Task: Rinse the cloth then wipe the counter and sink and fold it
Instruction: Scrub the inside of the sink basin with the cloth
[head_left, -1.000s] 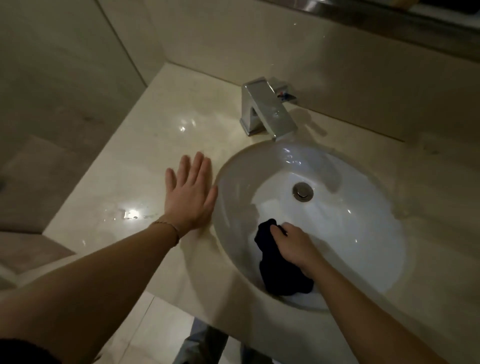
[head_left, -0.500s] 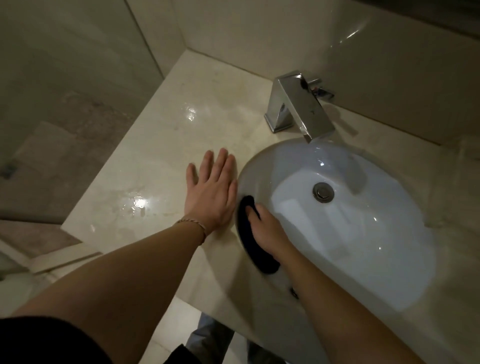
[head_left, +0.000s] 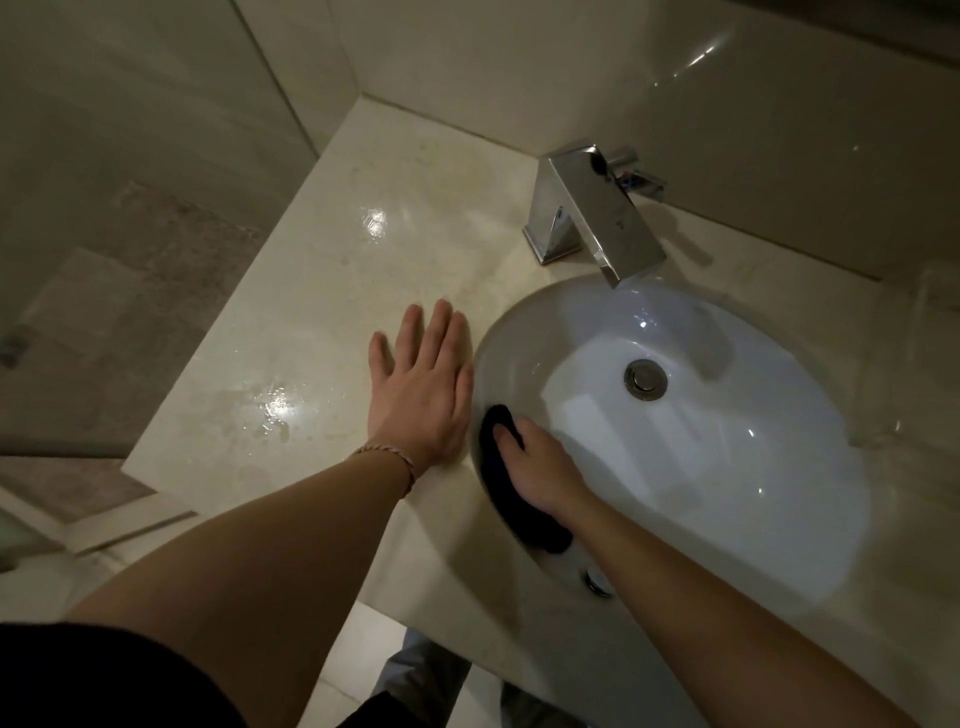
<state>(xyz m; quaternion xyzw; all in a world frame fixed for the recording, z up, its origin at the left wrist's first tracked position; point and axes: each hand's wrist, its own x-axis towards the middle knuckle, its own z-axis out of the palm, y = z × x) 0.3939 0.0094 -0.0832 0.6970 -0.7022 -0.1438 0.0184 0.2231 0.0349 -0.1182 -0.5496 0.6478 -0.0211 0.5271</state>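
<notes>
- Head view: right hand (head_left: 540, 465) presses the dark cloth (head_left: 506, 499) against the sink's (head_left: 810, 499) inner left wall, fingers laid over it, apparently flat rather than gripping.
- Left hand (head_left: 423, 389) lies flat on the counter (head_left: 322, 291), fingers straight and together, holding nothing, just beside the sink rim.
- Cloth sits bunched under the palm, below the rim, well apart from the drain (head_left: 645, 379).
- Faucet (head_left: 597, 213) shows no water running.
- Wet patches glint on the counter left of the hand.
- Judgement: sink wipe under way; rinse likely done; counter status unclear; fold not yet done.
</notes>
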